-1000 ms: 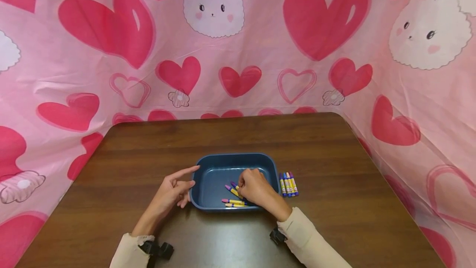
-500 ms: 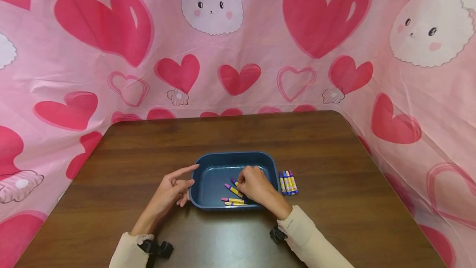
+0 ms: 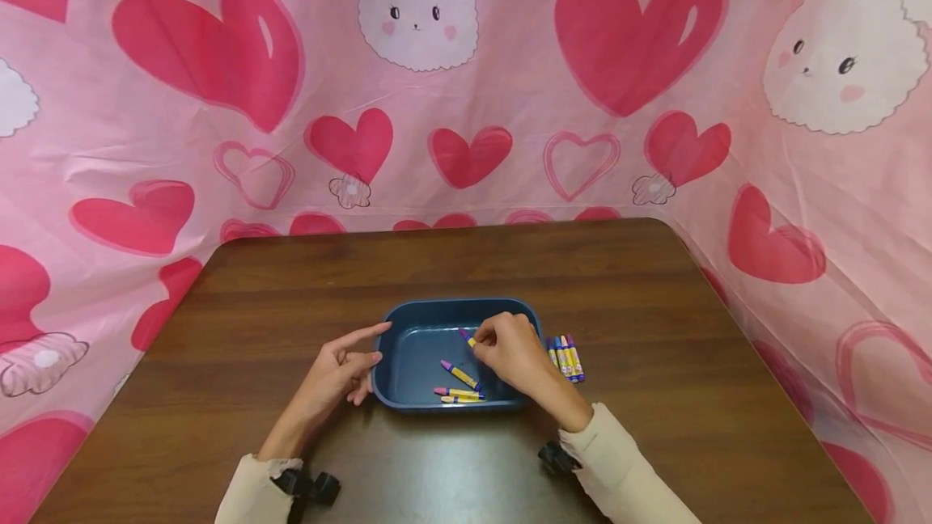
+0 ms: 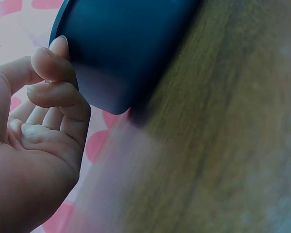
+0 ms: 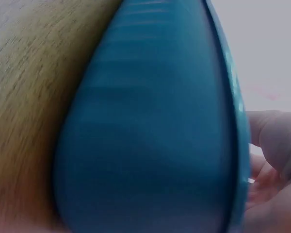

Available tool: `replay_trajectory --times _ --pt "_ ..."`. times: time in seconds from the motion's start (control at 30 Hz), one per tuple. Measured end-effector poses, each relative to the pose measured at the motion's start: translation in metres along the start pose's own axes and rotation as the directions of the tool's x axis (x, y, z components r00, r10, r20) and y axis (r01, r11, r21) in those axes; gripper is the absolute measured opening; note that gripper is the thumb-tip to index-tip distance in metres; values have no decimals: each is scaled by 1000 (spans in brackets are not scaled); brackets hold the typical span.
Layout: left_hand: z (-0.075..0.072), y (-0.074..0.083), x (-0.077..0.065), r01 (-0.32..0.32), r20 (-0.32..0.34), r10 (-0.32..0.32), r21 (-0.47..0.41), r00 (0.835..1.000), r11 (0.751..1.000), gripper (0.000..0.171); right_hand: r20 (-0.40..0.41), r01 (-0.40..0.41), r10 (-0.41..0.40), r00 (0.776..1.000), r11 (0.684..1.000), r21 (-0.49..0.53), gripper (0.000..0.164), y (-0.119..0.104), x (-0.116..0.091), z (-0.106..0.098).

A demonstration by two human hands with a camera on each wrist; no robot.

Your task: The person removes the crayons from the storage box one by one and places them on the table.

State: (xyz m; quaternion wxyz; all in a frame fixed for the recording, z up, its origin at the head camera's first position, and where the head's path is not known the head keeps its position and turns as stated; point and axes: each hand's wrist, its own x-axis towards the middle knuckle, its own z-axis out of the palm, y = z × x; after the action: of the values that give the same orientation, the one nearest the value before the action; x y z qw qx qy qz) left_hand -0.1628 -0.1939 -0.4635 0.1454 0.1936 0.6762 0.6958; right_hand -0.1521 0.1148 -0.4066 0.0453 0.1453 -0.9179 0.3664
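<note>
Wooden table [image 3: 291,285], blue tray [image 3: 417,358]. Right hand [image 3: 515,356] pinches purple-tipped crayon [image 3: 467,336], now shifted to tray's 1 o'clock, seemingly singled out; three crayons [image 3: 460,376] lie at 6. Left hand [image 3: 336,374] spread at 9 o'clock rim.

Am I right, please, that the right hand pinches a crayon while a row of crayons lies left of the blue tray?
Not quite: the row of crayons lies right of the blue tray, as the head view shows; the right hand does pinch a crayon.

Brown table [image 3: 451,269] — pink cloth [image 3: 418,107] behind, with hearts [image 3: 626,47] and rabbits [image 3: 417,43].
</note>
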Motion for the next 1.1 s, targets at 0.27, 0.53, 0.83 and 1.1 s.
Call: replay_trajectory --times 0.27,0.53,0.83,1.1 --pt "1 2 0 1 0 -1 -5 1000 1000 50 -42 -58 60 997 997 58 4 1 -8 -23" --pt "0 2 -1 13 -10 -13 7 1000 1000 50 -98 -82 93 991 990 112 4 7 -16 -54" --pt "0 1 0 26 -21 -25 29 999 999 50 -198 -92 111 974 990 102 4 29 -31 -78" --pt "0 0 0 28 -25 -28 25 999 999 49 -227 -206 230 946 970 126 9 66 -47 -95"
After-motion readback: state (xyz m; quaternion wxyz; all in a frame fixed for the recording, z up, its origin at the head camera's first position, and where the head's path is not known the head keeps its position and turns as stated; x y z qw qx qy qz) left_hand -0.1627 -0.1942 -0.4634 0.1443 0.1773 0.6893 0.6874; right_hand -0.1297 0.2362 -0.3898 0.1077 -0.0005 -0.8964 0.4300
